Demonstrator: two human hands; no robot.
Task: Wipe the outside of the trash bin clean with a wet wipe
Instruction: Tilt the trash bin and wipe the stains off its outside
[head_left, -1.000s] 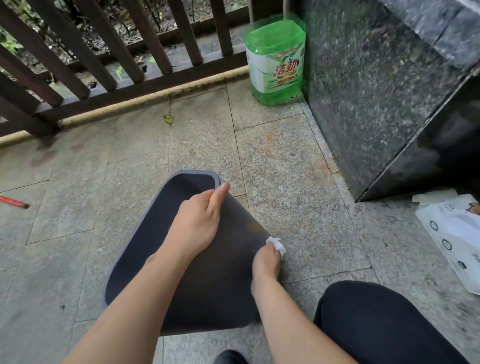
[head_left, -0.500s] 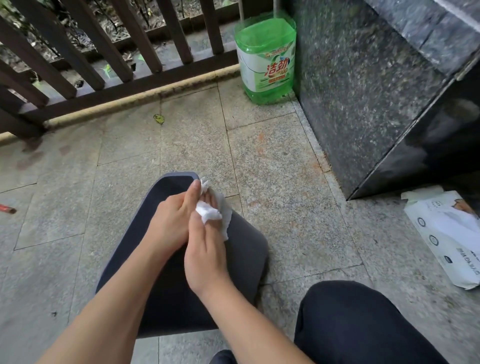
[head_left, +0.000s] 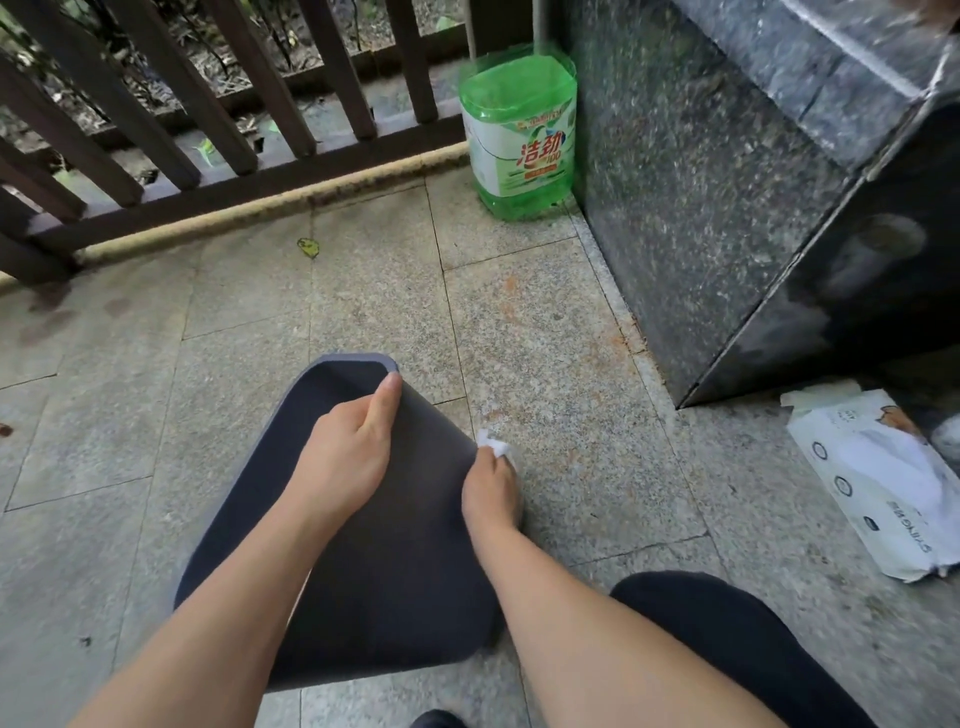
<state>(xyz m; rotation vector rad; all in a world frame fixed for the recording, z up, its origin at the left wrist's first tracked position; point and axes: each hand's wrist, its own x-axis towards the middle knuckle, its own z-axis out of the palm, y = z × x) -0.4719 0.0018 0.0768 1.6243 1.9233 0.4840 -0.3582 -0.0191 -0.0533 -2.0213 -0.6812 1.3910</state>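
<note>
A dark grey trash bin (head_left: 405, 561) lies tilted on the stone floor, its open rim pointing away from me. My left hand (head_left: 345, 457) rests on top of the bin near the rim and grips it, thumb stretched toward the rim's corner. My right hand (head_left: 491, 493) is at the bin's right side wall, fingers closed on a bunched white wet wipe (head_left: 493, 446) that pokes out above the knuckles. The wipe sits against the bin's right edge, close to the floor.
A green detergent bottle (head_left: 519, 140) stands at the back by a dark granite block (head_left: 727, 197). A white wet-wipe pack (head_left: 883, 483) lies on the floor to the right. A brown railing (head_left: 208, 130) runs along the back. My dark-clad knee (head_left: 727, 649) is at lower right.
My right hand moved with the wipe from the top of the bin near the rim back down to the right side wall. The left hand stays on the bin.
</note>
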